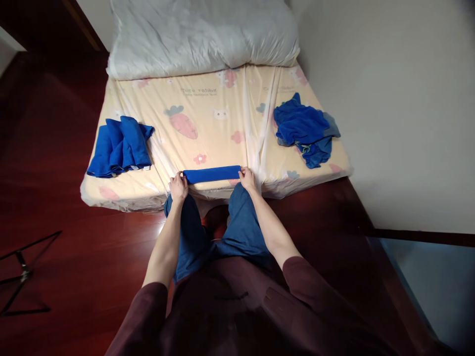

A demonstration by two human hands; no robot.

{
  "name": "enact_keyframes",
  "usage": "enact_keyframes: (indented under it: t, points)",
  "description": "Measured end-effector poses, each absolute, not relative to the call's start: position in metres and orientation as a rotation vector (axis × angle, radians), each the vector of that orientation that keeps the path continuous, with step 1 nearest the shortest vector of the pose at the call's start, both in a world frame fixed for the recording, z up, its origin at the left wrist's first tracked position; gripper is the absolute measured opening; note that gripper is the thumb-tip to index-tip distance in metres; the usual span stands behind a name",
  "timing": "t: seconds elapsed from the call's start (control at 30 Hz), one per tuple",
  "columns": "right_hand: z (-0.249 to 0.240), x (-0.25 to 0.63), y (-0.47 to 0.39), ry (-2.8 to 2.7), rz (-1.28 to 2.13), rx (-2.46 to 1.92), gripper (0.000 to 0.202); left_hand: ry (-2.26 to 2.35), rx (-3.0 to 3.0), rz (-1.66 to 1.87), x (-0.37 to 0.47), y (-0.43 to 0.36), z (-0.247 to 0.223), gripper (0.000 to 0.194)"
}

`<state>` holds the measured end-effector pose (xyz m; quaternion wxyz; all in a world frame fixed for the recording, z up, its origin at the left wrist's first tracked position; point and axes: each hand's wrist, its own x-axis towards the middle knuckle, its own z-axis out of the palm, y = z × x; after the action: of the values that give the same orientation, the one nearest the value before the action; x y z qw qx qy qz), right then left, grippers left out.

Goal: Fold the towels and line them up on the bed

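Pinching each end of a narrow folded bright-blue cloth strip [212,174], the left hand [178,187] and right hand [247,178] hold it flat and taut along the near edge of the carrot-print mattress [208,123].

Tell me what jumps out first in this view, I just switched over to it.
The eye lands on the folded blue cloth strip at the near edge of the bed, with the left hand at one end and the right hand at the other. A neat pile of folded blue cloths lies at the bed's left edge, and a rumpled blue heap sits on the right, near the wall.
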<state>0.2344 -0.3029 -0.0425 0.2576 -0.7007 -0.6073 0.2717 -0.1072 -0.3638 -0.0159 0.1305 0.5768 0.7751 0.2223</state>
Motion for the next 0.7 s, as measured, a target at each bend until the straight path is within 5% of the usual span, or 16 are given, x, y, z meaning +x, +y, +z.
enact_keyframes:
  t: [0.17, 0.37, 0.7]
  points:
    - [-0.017, 0.225, -0.332, -1.782, 0.439, -1.823, 0.042, 1.959, 2.044, 0.818, -0.103, -0.376, -0.014, 0.052]
    - [-0.008, 0.207, -0.354, -2.408, 0.493, -1.522, 0.058, 1.678, 2.291, 0.534, -0.098, -0.376, -0.021, 0.072]
    - [-0.023, 0.194, -0.349, -2.158, 0.601, -1.766, 0.056, 1.808, 2.179, 0.480, -0.105, -0.375, -0.030, 0.069]
